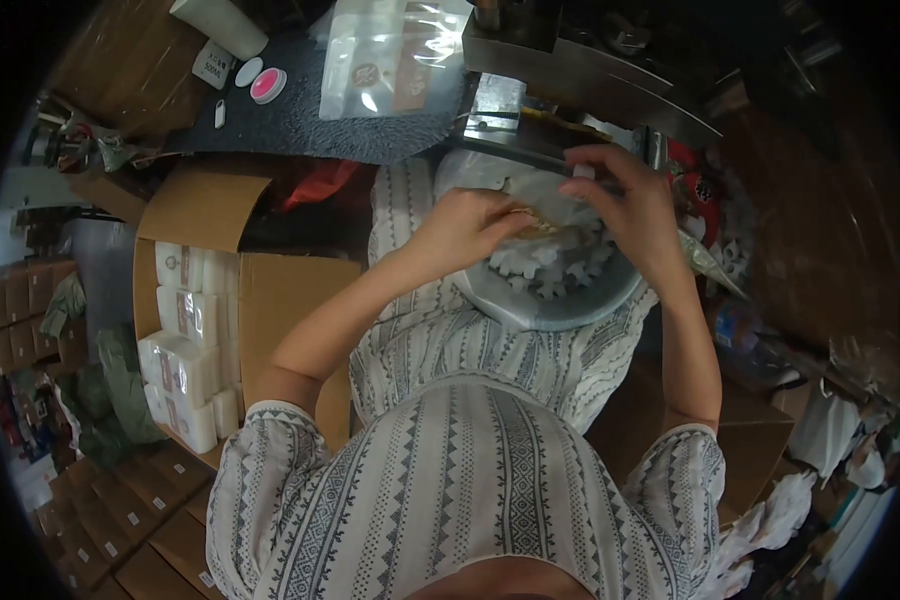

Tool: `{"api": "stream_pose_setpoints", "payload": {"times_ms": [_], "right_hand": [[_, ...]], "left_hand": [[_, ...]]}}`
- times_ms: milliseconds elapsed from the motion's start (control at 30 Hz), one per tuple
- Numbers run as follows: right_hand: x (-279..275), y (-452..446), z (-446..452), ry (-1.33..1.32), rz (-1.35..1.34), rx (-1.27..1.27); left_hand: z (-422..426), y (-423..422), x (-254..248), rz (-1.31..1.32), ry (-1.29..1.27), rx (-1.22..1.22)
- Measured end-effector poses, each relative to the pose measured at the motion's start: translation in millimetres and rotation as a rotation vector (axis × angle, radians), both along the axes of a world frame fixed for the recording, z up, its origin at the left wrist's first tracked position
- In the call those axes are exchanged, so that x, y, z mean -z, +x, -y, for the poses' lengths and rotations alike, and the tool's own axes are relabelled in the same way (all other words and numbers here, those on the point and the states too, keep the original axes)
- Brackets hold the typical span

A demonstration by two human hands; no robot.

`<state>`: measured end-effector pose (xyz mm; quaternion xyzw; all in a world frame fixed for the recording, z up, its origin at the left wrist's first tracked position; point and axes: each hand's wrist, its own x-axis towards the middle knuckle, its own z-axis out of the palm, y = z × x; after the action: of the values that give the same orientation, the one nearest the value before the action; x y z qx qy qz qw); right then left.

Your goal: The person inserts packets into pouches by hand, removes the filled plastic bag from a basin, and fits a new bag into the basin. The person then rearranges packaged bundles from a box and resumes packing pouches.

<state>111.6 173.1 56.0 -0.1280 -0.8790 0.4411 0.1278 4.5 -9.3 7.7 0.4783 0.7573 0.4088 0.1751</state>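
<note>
A grey-blue basin [515, 312] rests on my lap, holding many small white plastic pieces [545, 270] with notched edges. Over its left side is my left hand [473, 228], its thumb and fingers pinched together. A yellowish, shiny bit [542, 224] shows at those fingertips; what they grip is too unclear to name. My right hand [630, 200] is raised above the basin's right side, with a small white piece [583, 172] between thumb and forefinger. Behind the hands, a clear plastic bag [485, 168] lies at the basin's far side, below a metal machine edge [510, 150].
On the left, an open carton [300, 300] holds stacked packs of white pouches [185, 365]. A dark mat [300, 125] ahead carries a clear pouch [370, 75], a pink round tin [268, 86] and a white cup [220, 25]. Brown boxes [120, 510] stand lower left.
</note>
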Motion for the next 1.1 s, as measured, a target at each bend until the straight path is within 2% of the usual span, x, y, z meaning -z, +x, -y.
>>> {"api": "stream_pose_setpoints", "payload": {"times_ms": [67,133,200,300,367,433,500,567,700,800,867,933,1000,1033,1067,1100], "right_hand": [[2.5,-0.4,-9.7,-0.044,0.035,0.046],[10.8,1.1,-17.7,-0.093,0.071,0.098],[22.6,2.1,-21.8,-0.168,-0.051,0.144],[24.2,1.3,-19.8,-0.181,0.002,0.127],[24.2,2.0,-19.3,-0.186,-0.024,0.133],[21.9,3.0,-19.3,-0.187,-0.053,0.136],[14.8,8.8,-19.9,0.143,-0.118,0.194],[6.7,17.6,-18.0,0.119,-0.076,0.185],[-8.1,43.2,-18.3,0.158,0.004,0.214],[-15.4,69.0,-27.0,0.149,0.025,0.341],[-13.1,93.6,-40.1,0.221,0.062,0.395],[-8.5,120.9,-59.5,0.297,0.090,0.453],[-0.4,144.0,-75.9,0.677,0.377,0.581],[3.9,142.7,-78.1,0.676,0.380,0.582],[8.6,138.7,-80.8,0.786,0.562,0.566],[13.8,133.2,-83.8,0.894,0.743,0.545]], "left_hand": [[-13.2,-1.0,10.4,0.340,-0.046,0.005],[-22.4,-0.6,11.6,0.318,-0.056,0.024],[-25.9,-0.1,11.4,0.293,-0.066,0.041],[-25.2,0.2,13.2,0.286,-0.033,0.021],[-25.8,-4.4,20.0,0.590,-0.069,0.009],[-29.7,-15.3,20.9,0.623,-0.088,-0.006],[-35.3,-22.7,17.9,0.658,-0.107,-0.019],[-45.7,-23.7,9.9,0.993,-0.034,-0.147],[-56.6,-29.5,11.2,1.102,-0.043,-0.191],[-52.8,-29.0,14.2,1.034,-0.053,-0.204],[-39.8,-39.6,15.1,0.855,0.036,-0.045],[-21.1,-76.1,-16.8,0.737,-0.175,-0.060],[-12.4,-137.9,-11.9,0.338,-0.174,-0.328],[-14.2,-163.7,-7.8,-0.010,-0.150,-0.428],[-19.8,-184.3,-3.0,-0.359,-0.123,-0.518],[-29.1,-201.9,14.6,-0.359,-0.123,-0.517]]}}
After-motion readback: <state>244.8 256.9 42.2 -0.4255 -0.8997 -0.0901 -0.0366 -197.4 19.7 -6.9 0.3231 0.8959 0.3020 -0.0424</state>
